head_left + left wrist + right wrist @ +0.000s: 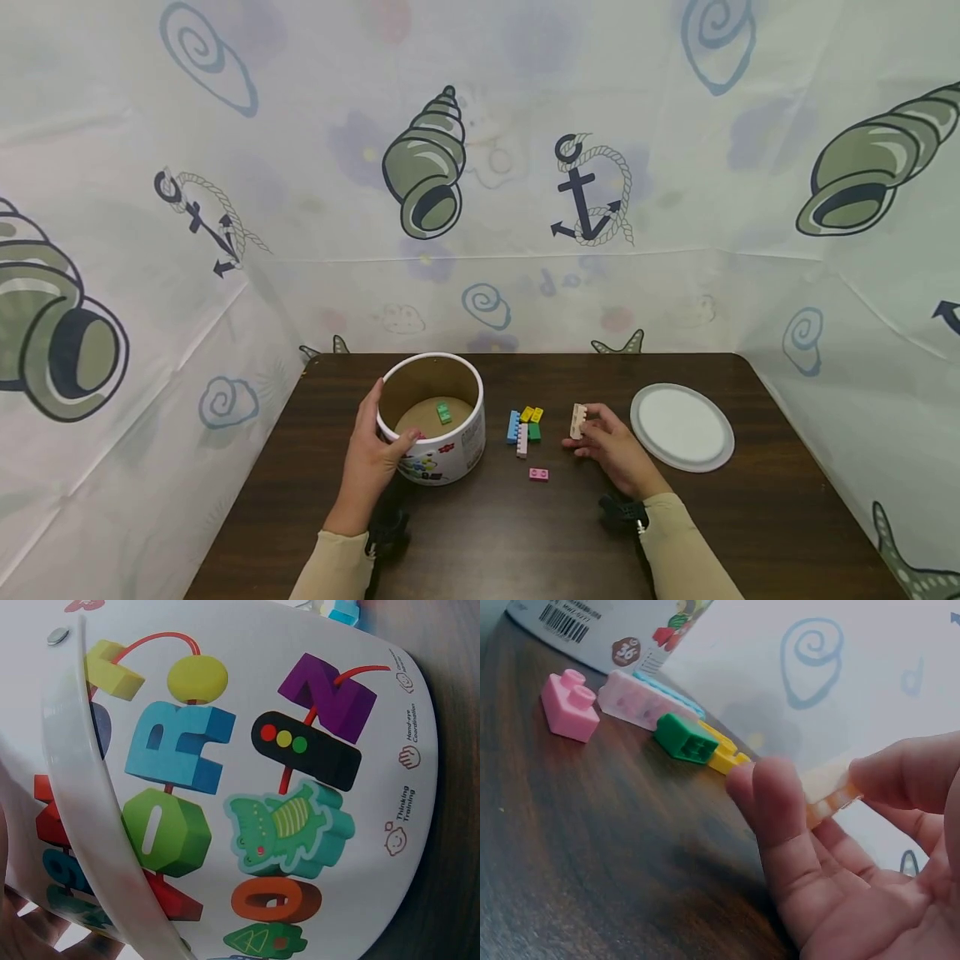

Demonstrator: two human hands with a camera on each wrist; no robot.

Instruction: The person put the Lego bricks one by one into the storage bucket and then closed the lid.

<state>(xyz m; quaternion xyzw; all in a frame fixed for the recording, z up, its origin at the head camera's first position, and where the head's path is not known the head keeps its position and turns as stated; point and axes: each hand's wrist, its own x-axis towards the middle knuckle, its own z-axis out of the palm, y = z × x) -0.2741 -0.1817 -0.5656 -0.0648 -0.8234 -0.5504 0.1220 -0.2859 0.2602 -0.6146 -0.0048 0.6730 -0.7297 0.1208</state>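
Observation:
A white printed tub [468,442] stands on the table, its top uncovered. My left hand [372,454] grips its left side, thumb over the near rim. Inside lies a green toy brick [444,413], with a bit of something pink close to the thumb. In the left wrist view, the tub's printed wall [390,780] and white strap handle [97,817] fill most of the picture. Between thumb and fingers, my right hand [611,446] pinches a cream toy brick [577,421], which the fingers partly cover in the right wrist view.
Between the hands lie a blue brick [513,427], a pale pink brick [522,442], a green brick [534,432] and yellow bricks [527,413], close together. Nearer me is a pink brick [538,474]. A round white lid [682,427] lies right of the right hand.

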